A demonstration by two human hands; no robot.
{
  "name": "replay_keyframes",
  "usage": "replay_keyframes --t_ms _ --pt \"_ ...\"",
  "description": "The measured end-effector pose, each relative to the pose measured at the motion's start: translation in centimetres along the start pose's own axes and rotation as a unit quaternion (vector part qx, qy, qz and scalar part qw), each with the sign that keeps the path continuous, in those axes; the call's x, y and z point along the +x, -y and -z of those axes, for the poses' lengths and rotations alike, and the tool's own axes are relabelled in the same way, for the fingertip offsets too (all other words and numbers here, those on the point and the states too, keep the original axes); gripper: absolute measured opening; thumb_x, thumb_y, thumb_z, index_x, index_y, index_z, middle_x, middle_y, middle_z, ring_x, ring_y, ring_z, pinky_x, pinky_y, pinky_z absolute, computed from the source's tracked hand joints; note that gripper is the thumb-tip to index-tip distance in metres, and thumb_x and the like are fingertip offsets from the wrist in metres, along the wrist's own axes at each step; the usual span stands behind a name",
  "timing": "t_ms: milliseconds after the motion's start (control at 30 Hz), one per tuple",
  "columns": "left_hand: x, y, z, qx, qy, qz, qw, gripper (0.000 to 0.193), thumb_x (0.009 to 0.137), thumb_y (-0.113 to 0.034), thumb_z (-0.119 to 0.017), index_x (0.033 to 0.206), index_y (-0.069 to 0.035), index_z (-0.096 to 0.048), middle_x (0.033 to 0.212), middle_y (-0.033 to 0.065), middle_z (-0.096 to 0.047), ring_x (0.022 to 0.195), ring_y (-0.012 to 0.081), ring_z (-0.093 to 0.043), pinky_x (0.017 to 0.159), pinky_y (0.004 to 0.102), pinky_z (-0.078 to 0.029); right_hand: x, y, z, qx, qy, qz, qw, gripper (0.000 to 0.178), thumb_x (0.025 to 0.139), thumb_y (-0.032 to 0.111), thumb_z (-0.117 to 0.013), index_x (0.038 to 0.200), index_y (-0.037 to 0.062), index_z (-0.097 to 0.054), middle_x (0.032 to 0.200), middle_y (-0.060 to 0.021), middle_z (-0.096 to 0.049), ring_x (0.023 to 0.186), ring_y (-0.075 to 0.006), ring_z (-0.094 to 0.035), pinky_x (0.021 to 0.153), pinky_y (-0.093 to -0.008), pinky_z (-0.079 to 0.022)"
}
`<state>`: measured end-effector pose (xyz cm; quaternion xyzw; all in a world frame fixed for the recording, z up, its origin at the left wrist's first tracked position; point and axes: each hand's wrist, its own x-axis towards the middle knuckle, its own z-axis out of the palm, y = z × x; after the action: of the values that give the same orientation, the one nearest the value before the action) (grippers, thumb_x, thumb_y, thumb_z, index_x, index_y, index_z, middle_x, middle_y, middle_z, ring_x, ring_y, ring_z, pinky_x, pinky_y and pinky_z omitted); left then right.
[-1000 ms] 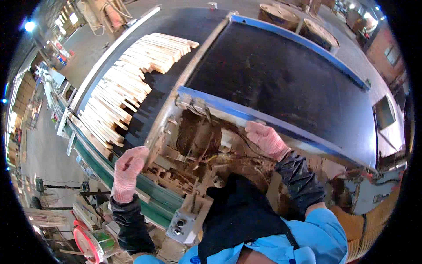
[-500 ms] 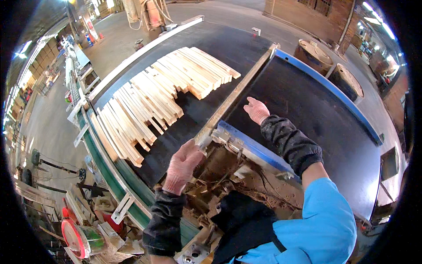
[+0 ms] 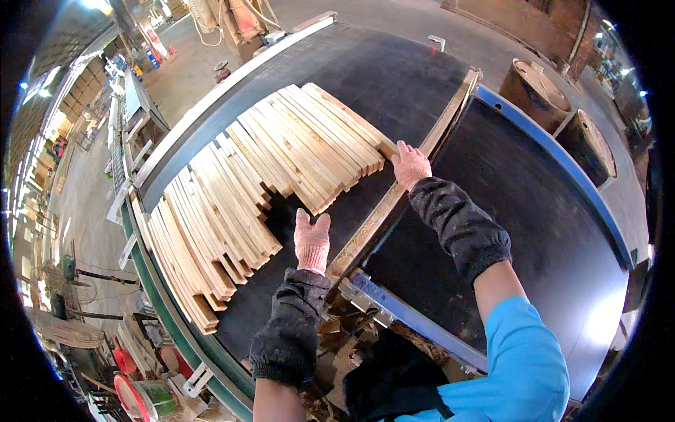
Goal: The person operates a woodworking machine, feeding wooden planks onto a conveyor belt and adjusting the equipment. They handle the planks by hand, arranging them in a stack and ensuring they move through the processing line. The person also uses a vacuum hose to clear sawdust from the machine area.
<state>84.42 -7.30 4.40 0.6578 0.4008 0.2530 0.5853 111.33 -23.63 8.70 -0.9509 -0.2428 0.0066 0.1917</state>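
Note:
Many pale wooden strips [image 3: 288, 133] lie side by side on the black conveyor belt [image 3: 394, 63], their near ends uneven. My left hand [image 3: 312, 241], in a pinkish knit glove, is over the belt just below the ends of the middle strips. Its thumb and fingers are apart and nothing is between them. At the near end of the rightmost strip is my right hand [image 3: 411, 166], gloved the same way. Its fingers stretch out against or right beside that end; I cannot tell whether they press on it.
A wooden rail [image 3: 380, 228] crosses between the strips' belt and a second black belt [image 3: 520, 232] with a blue side frame [image 3: 562, 162]. Two rusty drums [image 3: 534, 91] stand beyond it. A green edge guide [image 3: 186, 337] runs along the left. Lower left sits a red-rimmed bucket [image 3: 133, 399] among scraps.
My left hand has left the rail's near end and moved forward over the belt. My right hand has gone from above the second belt to the rightmost strip's end. The view has shifted slightly.

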Motion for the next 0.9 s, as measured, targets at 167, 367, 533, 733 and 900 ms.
replay_keyframes --t_ms 167,367,533,733,900 --pt "1.6 -2.7 -1.4 0.03 -0.001 -0.068 0.997 0.046 0.092 -0.02 -0.074 0.131 0.002 -0.064 0.119 0.0137 -0.074 0.103 0.0239 -0.07 0.092 0.0367 -0.053 1.1 0.4 0.3 -0.021 0.015 -0.016 1.0 0.049 0.099 0.037 -0.065 0.14 0.0116 -0.055 0.131 -0.0175 -0.067 0.129 -0.0398 -0.06 0.106 -0.0516 -0.049" --pt "0.9 -4.3 -3.0 0.025 -0.058 -0.075 0.995 0.045 0.086 -0.017 -0.074 0.126 0.002 -0.068 0.111 0.017 -0.078 0.101 0.0272 -0.075 0.091 0.0366 -0.056 5.8 -1.0 -0.1 0.064 0.019 -0.054 0.996 0.076 0.085 0.025 -0.081 0.153 0.0161 -0.048 0.133 -0.0191 -0.066 0.124 -0.041 -0.063 0.103 -0.0482 -0.053" --pt "2.1 -3.0 -2.4 0.067 -0.08 -0.053 0.993 0.052 0.081 -0.025 -0.083 0.125 -0.004 -0.069 0.112 0.0178 -0.075 0.104 0.0318 -0.072 0.093 0.0415 -0.056 8.5 -0.7 0.5 0.132 0.153 0.107 0.973 0.025 0.086 0.021 -0.075 0.107 0.007 -0.075 0.095 -0.0187 -0.076 0.095 -0.036 -0.074 0.084 -0.0436 -0.058" --pt "3.9 -2.1 -4.4 0.111 -0.074 -0.042 0.99 0.059 0.077 -0.036 -0.089 0.125 -0.008 -0.07 0.116 0.0204 -0.069 0.11 0.0386 -0.064 0.097 0.0473 -0.053 13.6 -1.5 -1.2 0.014 0.111 0.199 0.974 0.023 0.086 0.014 -0.068 0.107 0.0085 -0.075 0.099 -0.0194 -0.075 0.098 -0.0414 -0.072 0.085 -0.0467 -0.058" --pt "3.9 -4.4 -6.0 0.09 -0.045 -0.036 0.994 0.056 0.076 -0.032 -0.089 0.12 -0.003 -0.068 0.115 0.022 -0.068 0.111 0.041 -0.064 0.095 0.0486 -0.053 16.2 -0.8 -2.1 -0.022 0.08 0.208 0.975 0.02 0.085 0.007 -0.064 0.102 0.0059 -0.075 0.1 -0.0224 -0.075 0.1 -0.0435 -0.071 0.086 -0.0498 -0.057"
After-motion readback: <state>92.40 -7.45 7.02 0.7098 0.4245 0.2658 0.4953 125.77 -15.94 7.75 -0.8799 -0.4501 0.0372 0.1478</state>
